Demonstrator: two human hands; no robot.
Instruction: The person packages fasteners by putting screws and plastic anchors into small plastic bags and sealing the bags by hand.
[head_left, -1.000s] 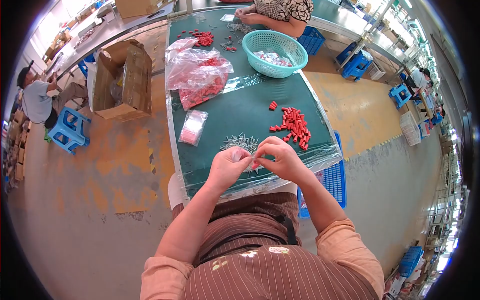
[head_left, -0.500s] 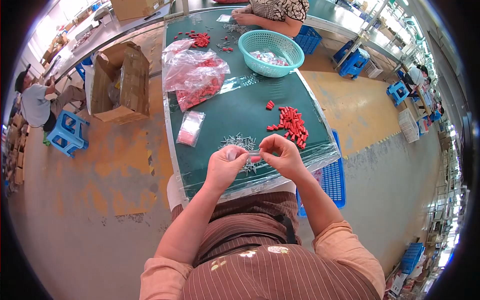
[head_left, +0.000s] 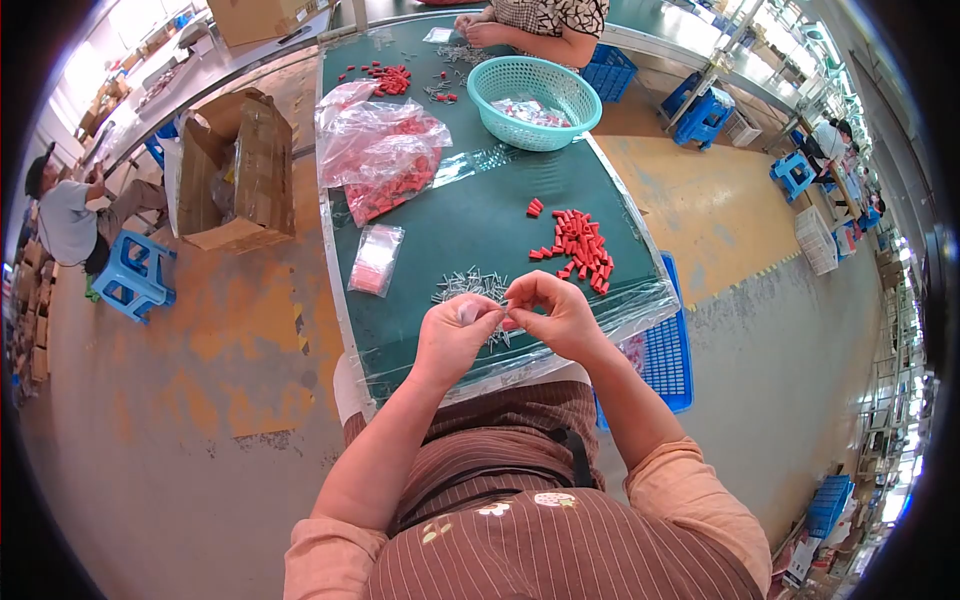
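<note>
Over the near end of the green table, both my hands pinch a small clear plastic bag (head_left: pixel 510 324) that shows red inside. My left hand (head_left: pixel 452 340) is closed on its left side, with a whitish bit of plastic showing by the thumb. At the bag's top edge, the fingertips of my right hand (head_left: pixel 556 318) are pinched close to my left fingers. A pile of silver screws (head_left: pixel 470 284) lies just beyond and partly beneath my hands. Beyond my right hand is a heap of red plastic plugs (head_left: pixel 580 248). Flat clear bags (head_left: pixel 376 262) lie stacked to the left.
A large clear bag (head_left: pixel 385 160) of red plugs lies at the table's left side. A turquoise basket (head_left: pixel 535 100) holds filled packets. Another person's hands (head_left: pixel 480 30) work at the far end. A blue crate (head_left: pixel 668 360) stands below the right edge.
My right hand has moved left, so the fingertips of both hands are now closer together at the bag. The bag's stretched edge shows less between them.
</note>
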